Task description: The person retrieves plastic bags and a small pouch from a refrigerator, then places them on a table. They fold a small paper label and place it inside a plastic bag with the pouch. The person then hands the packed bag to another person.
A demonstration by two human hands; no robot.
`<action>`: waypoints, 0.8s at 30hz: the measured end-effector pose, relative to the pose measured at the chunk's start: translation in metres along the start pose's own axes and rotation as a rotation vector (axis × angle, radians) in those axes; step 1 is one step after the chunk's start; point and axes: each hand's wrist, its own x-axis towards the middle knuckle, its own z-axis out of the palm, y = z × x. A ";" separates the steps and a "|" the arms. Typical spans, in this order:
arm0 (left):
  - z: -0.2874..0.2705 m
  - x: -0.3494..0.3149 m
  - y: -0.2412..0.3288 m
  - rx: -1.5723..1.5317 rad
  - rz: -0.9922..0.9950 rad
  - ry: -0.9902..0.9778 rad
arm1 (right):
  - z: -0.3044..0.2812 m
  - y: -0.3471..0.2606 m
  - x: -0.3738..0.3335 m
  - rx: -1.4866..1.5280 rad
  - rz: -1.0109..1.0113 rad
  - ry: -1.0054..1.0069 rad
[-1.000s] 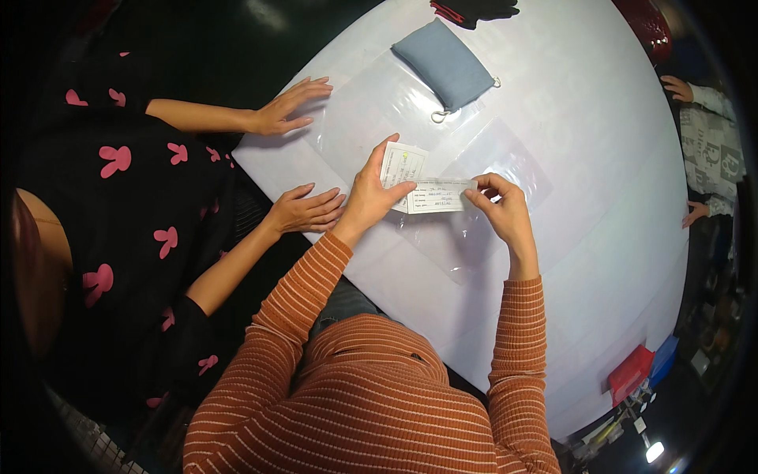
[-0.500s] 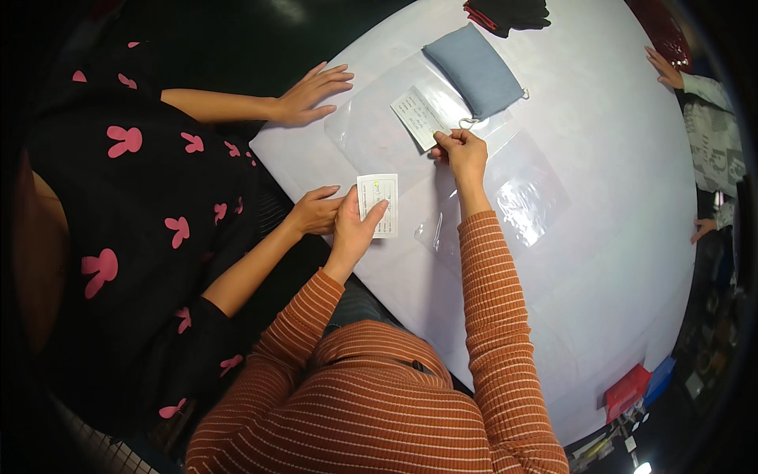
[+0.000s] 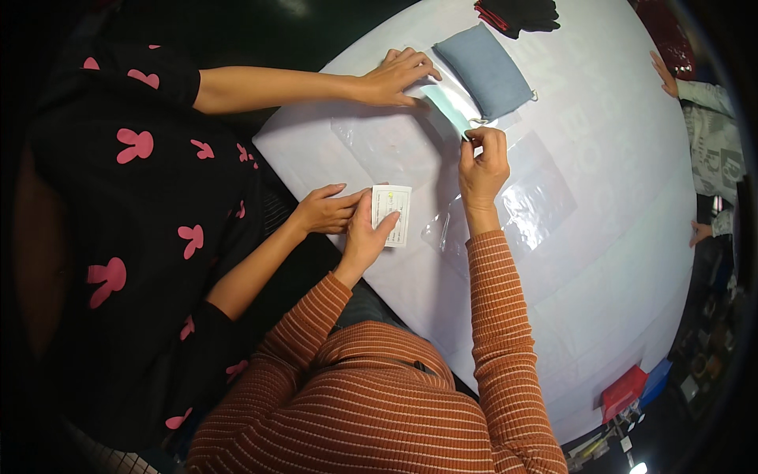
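Note:
My left hand (image 3: 365, 241) is closed on a white printed card (image 3: 401, 197), its thumb lying across the face. Farther off, my right hand (image 3: 484, 170) pinches the near end of a second card (image 3: 447, 109), which is tilted and shows a pale green side. This card is beside a blue-grey zip pouch (image 3: 483, 71) with a small loop at its corner. A co-worker's hand (image 3: 393, 77) reaches to the card's far end; whether it touches is unclear. The co-worker's other hand (image 3: 325, 212) is against my left hand, partly hidden behind it.
Clear plastic sleeves (image 3: 537, 193) lie on the white-covered table (image 3: 616, 237). Dark gloves (image 3: 521, 16) with red trim rest at the far edge. Red (image 3: 624, 393) and blue (image 3: 657, 381) items stand at the right front edge. Another person's hand (image 3: 665, 75) touches the right edge.
The card in my right hand has tilted up and moved right, turning from its printed face to green. The co-worker's upper hand has reached toward it. My left hand shifted slightly right with its card.

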 end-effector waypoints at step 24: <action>-0.001 0.006 0.080 -0.273 -0.207 -0.270 | -0.084 0.019 -0.064 -0.131 0.082 -0.136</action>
